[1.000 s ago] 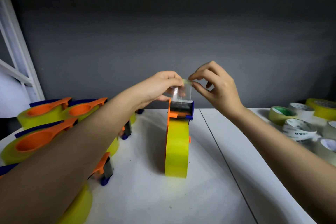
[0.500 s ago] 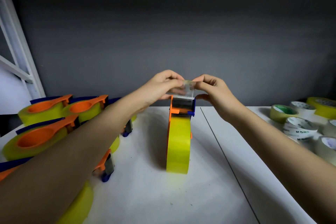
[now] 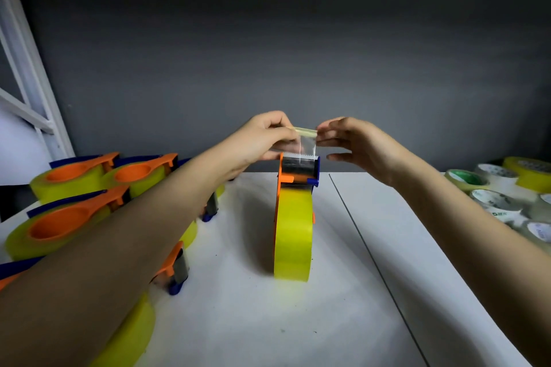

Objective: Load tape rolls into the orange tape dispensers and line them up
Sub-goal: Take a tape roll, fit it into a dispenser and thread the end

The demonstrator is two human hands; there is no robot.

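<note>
Hands left [image 3: 262, 140] and right [image 3: 354, 143] pinch opposite corners of tape end [image 3: 302, 143], keeping it taut above dispenser [image 3: 298, 171] blade for seating.

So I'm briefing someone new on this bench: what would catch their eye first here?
Mid-table, the yellow tape roll stands on edge in an orange dispenser, with the left hand and right hand pinching the clear tape end above its toothed blade. Loaded dispensers crowd the left side; spare rolls lie at the right edge.
</note>
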